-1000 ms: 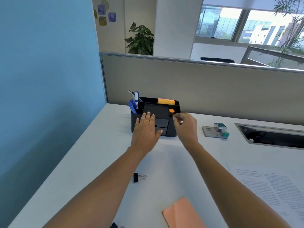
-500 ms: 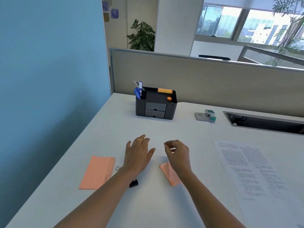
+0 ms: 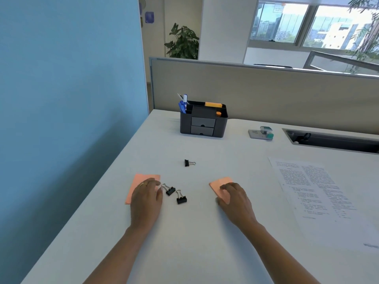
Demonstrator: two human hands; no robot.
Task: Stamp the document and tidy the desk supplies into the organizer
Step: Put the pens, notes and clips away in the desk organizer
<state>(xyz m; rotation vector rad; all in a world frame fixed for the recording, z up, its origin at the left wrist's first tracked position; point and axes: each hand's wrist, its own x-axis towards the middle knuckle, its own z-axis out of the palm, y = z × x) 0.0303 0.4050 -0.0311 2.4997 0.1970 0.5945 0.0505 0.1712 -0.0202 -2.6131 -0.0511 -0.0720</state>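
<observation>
Fingers (image 3: pixel 152 183) of the left hand (image 3: pixel 146 201) rest loosely on the left notepad (image 3: pixel 141 179); right hand (image 3: pixel 235 199) seemingly pinches the right notepad (image 3: pixel 220 182).

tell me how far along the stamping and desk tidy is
Done: pens and orange items stand in the organizer. In hand: left hand rests on the left pink note, right hand touches the right pink note. Left: three binder clips loose on the desk, the stamp right of the organizer, and the document, with no stamp mark discernible.
</observation>
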